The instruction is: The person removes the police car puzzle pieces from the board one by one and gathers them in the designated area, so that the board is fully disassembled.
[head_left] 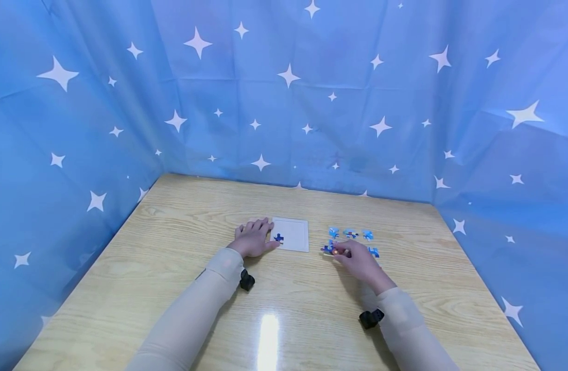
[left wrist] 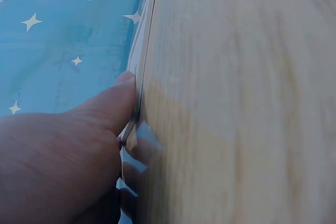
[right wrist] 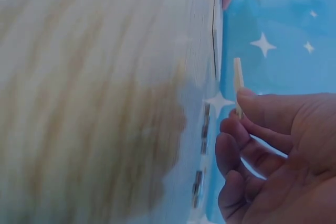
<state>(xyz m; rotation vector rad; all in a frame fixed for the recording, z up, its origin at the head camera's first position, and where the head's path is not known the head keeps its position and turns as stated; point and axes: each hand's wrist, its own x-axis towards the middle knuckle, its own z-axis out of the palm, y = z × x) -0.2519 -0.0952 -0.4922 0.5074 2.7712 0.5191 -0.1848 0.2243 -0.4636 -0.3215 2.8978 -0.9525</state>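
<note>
My left hand (head_left: 255, 239) rests at the left edge of a white square puzzle tray (head_left: 293, 222), fingers spread and its thumb at the lower rim. A dark blue puzzle piece (head_left: 278, 239) lies in the tray's lower left corner, near that thumb. Between thumb and fingertips, my right hand (head_left: 360, 262) pinches a puzzle piece (head_left: 328, 250), to the right of the tray. The right wrist view shows this pinched piece (right wrist: 238, 72) edge-on, held up off the table. Below the thumb, the other fingers of the right hand are loosely curled.
Several loose blue puzzle pieces lie right of the tray, among them one at the back left (head_left: 333, 232), one in the middle (head_left: 350, 234), one at the back right (head_left: 367, 235) and one beside the right hand (head_left: 374, 252). A star-patterned blue curtain (head_left: 288, 129) surrounds the wooden table (head_left: 195, 216).
</note>
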